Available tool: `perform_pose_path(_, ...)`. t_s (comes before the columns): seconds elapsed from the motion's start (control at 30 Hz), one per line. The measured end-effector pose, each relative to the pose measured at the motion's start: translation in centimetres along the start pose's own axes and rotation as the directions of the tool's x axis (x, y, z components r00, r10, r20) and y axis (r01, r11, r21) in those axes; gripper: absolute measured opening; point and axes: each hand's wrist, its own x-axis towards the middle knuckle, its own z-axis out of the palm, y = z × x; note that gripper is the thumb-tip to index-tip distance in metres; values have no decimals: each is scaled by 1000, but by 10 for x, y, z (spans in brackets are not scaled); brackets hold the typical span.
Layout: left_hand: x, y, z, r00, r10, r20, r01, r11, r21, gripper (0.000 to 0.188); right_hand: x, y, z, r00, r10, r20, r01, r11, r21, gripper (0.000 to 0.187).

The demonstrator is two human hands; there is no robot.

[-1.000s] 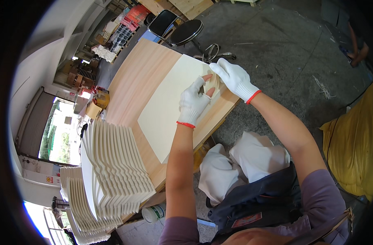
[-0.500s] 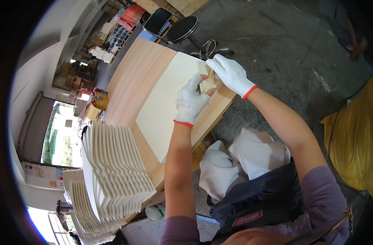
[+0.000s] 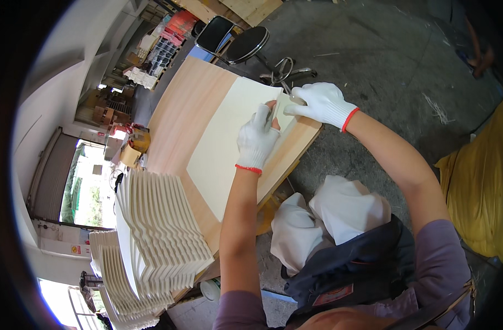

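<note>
A large cream sheet (image 3: 221,146) lies flat on the wood-grain board of the table (image 3: 180,104). My left hand (image 3: 258,137), in a white glove with bare fingertips, pinches a raised, folded edge near the sheet's far right corner. Just to its right, my right hand (image 3: 322,104), gloved in white with a red cuff, has thumb and fingers closed on the corner at the table's edge. Its fingertips are partly hidden, and the fold between the hands shows only in part.
Tall stacks of wavy cream sheets (image 3: 160,231) stand at the near left. Beyond the table is a black round stool (image 3: 247,44) with a chrome base. Yellow cloth (image 3: 480,181) hangs at the right. A yellow container (image 3: 138,140) sits by the far left edge.
The lifted, folded corner is lower and flatter. My right hand has moved slightly right and down; my left fingers have drawn closer together on the fold.
</note>
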Motion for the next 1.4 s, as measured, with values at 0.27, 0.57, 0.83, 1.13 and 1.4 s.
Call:
perform_pose_path(0.27, 23, 7, -2, 988, -131, 82, 124, 988, 92, 34, 13, -7, -10, 964, -244, -105, 245, 969, -5, 48)
perform_pose_path(0.57, 2, -13, 2, 982, -104, 158, 157, 916, -370, 36, 8, -21, 21, 970, 186, -156, -75, 840, 538, 46)
perform_pose_path(0.83, 4, -14, 4, 971, -118, 207, 195, 894, -404, 37, 5, -19, 30, 958, 198, -207, -60, 844, 532, 47)
perform_pose_path(1.13, 0, 4, -5, 994, -88, 70, 100, 976, -193, 33, 5, -21, 27, 964, 188, -189, -73, 868, 491, 43)
perform_pose_path(1.4, 1, 7, -5, 980, -138, 142, 158, 977, -145, 39, 6, -19, 32, 954, 232, -190, -113, 865, 489, 43)
